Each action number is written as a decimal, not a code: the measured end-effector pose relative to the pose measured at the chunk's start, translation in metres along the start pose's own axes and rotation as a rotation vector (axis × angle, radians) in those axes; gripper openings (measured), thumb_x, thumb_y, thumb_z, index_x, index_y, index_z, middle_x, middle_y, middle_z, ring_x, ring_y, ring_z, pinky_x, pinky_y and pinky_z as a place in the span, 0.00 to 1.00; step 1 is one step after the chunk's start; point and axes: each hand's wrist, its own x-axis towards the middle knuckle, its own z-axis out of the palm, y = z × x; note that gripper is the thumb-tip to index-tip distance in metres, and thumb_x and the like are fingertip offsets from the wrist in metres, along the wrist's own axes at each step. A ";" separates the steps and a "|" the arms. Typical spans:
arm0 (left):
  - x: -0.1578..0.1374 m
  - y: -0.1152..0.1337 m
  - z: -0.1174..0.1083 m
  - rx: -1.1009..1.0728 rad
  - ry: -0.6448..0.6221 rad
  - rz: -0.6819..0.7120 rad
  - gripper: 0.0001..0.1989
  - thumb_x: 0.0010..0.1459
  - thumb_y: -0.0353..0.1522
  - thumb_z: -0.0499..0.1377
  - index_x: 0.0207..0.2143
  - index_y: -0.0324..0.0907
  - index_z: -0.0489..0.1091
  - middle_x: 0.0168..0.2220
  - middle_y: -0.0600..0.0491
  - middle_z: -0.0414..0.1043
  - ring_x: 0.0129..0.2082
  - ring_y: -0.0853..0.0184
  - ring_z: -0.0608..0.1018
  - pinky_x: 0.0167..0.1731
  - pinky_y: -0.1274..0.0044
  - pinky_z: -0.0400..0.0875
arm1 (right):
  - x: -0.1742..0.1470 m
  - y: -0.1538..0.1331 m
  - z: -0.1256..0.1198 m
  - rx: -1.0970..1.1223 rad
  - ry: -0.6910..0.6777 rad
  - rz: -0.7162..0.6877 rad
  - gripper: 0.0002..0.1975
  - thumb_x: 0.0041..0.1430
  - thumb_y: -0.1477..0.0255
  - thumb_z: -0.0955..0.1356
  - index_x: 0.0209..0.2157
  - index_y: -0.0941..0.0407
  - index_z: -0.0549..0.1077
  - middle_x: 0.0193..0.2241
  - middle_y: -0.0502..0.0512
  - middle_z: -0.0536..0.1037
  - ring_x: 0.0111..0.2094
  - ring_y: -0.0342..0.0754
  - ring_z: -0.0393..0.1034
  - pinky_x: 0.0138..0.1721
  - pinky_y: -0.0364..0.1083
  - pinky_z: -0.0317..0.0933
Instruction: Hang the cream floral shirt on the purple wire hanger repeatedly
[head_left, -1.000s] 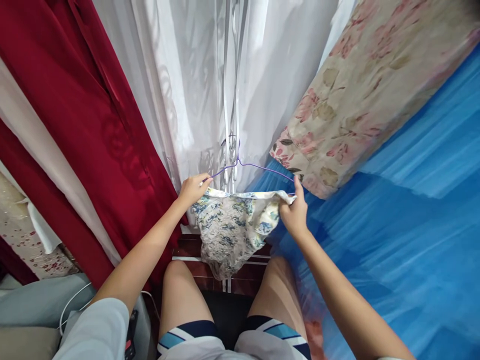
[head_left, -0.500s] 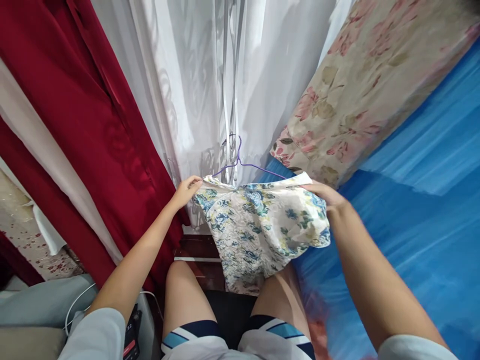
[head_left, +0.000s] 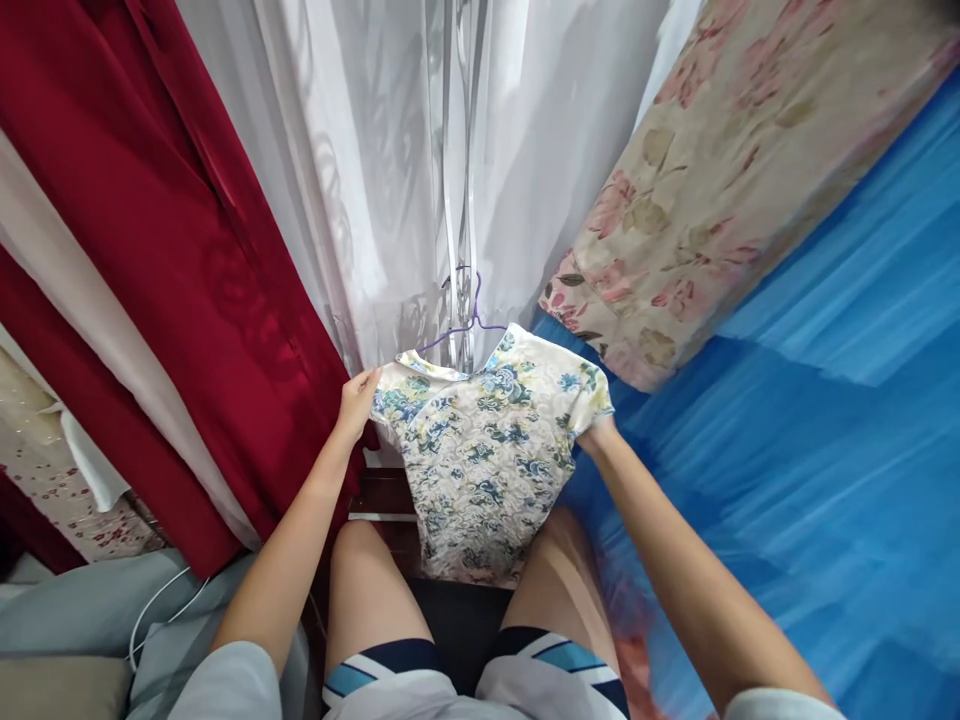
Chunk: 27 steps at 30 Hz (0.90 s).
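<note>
A short-sleeved white blouse (head_left: 487,460) with blue and yellow flowers hangs spread out in front of my knees. Its shoulders sit on a purple clothes hanger (head_left: 475,318), whose hook and part of the bar show above the neckline. My left hand (head_left: 358,398) pinches the edge of the sleeve on the left side. On the other side my right hand (head_left: 597,434) is at the right sleeve opening, its fingers hidden by the cloth. The blouse's lower hem reaches down between my thighs.
White curtains (head_left: 375,150) with hanging white straps (head_left: 460,180) stand behind the hanger. Red drapes (head_left: 217,260) fall on the left, floral fabric (head_left: 660,220) and blue cloth (head_left: 787,480) on the right. A grey cushion (head_left: 82,600) with a white cable lies at lower left.
My right hand has moved left and down, from the neckline to the sleeve. The right shoulder now lies over the hanger and the blouse hangs flatter. My left hand has shifted slightly left and down.
</note>
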 end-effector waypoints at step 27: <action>-0.043 0.080 0.044 0.915 -0.269 0.756 0.35 0.51 0.26 0.62 0.61 0.48 0.58 0.61 0.44 0.59 0.65 0.50 0.57 0.64 0.55 0.45 | -0.143 -0.064 -0.008 0.343 0.091 0.093 0.20 0.55 0.53 0.71 0.40 0.55 0.77 0.31 0.53 0.79 0.34 0.53 0.76 0.36 0.49 0.72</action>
